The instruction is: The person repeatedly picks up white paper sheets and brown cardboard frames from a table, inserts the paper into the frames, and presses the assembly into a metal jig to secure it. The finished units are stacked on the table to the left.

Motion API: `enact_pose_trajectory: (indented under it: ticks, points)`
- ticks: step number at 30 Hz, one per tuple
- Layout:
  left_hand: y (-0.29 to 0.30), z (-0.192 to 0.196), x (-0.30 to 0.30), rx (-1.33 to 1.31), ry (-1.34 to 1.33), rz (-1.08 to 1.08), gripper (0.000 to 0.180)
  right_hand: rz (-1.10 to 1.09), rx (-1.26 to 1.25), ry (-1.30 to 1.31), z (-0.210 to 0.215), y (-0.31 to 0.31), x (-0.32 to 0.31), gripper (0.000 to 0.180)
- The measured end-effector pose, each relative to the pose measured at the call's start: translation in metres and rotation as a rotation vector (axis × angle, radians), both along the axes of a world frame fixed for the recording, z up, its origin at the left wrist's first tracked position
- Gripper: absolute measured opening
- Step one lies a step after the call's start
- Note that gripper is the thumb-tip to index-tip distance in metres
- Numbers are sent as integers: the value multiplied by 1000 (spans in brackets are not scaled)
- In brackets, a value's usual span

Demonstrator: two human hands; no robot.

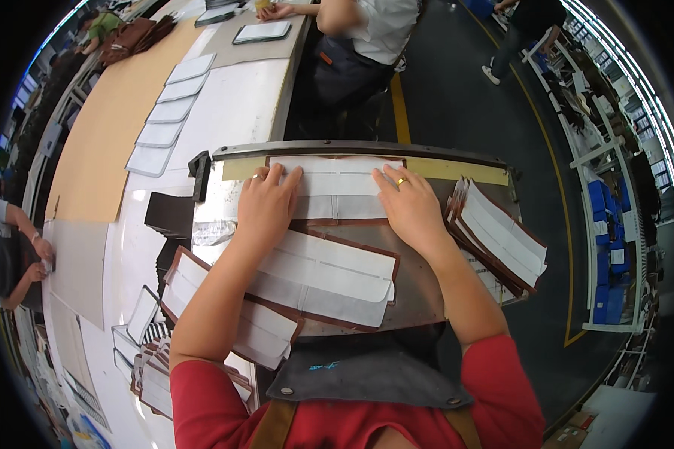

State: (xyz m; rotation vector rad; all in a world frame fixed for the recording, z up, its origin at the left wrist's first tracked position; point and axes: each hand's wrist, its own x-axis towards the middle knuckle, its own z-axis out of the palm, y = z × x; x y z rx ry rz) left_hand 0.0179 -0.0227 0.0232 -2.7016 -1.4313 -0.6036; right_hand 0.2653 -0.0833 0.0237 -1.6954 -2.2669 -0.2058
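Observation:
A brown-edged panel with a white and grey backing (pixel 335 185) lies flat against the dark metal bar (pixel 337 144) at the far side of a metal work plate. On its left end rests my left hand (pixel 266 200), fingers stretched out over the backing. My right hand (pixel 412 206) presses its right end in the same way, fingers spread and a ring on one of them. Nearer to me lies a second such panel (pixel 329 273), set at a slant. A third panel (pixel 266 333) is partly hidden beneath my left forearm.
Right of my right hand leans a fanned stack of similar panels (pixel 505 236). Dark blocks (pixel 168 215) and more panels (pixel 157 374) sit on the left. Beyond, a long table (pixel 236 97) carries a row of white pieces (pixel 168 112). A person (pixel 367 45) sits past the bar.

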Motion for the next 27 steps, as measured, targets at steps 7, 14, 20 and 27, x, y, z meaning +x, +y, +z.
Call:
enact_pose_trajectory:
  ticks: [7, 14, 20, 27]
  points:
    - [9, -8, -15, -124, -106, 113, 44, 35, -75, 176, 14, 3, -10, 35]
    - [20, -19, -24, -104, -195, 85, 59, 381, -120, 406, -11, 85, -77, 33]
    - [15, -18, -23, -91, -160, 116, 48, 384, -93, 322, -8, 86, -93, 25]
    - [8, -8, -14, -57, -1, 143, 38, 240, -61, 165, 8, 61, -48, 18]
